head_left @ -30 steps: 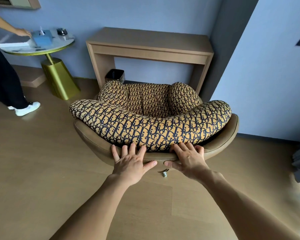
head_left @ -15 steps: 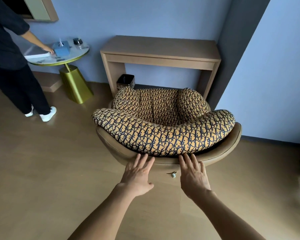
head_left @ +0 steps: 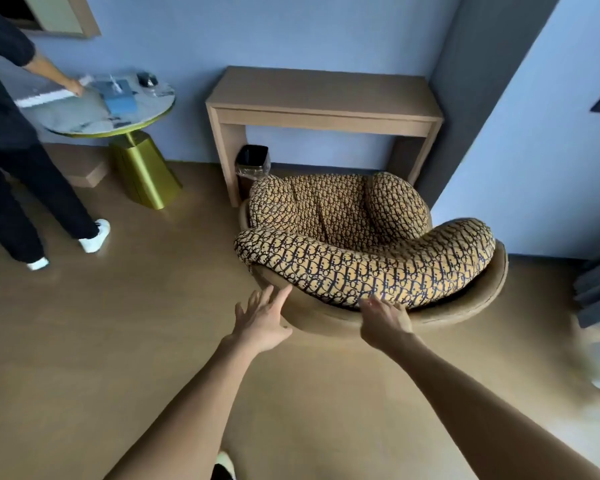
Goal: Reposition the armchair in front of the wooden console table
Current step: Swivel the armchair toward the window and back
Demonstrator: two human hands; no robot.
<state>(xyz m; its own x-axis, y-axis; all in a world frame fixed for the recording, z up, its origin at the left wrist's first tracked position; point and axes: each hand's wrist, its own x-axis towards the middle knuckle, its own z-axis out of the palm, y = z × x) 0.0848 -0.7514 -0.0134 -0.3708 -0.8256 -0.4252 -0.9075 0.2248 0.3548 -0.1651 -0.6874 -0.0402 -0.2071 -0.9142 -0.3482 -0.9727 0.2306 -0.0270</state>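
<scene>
Heavy armchair [head_left: 343,216] facing the bench [head_left: 323,98]; soft cushion, stiff shell rim best. Left hand [head_left: 262,322], right hand [head_left: 385,320] spread flat, holding nothing.

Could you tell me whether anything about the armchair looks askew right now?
Yes: the armchair sits turned, not square to the wooden console table; its right end swings outward. Nothing looks spilled or damaged.

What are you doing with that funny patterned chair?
A person is pushing the armchair from behind, facing the wooden console table. The left hand and right hand are both open at its tan back shell. A small black bin sits under the table. Someone else tidies the round side table.
</scene>
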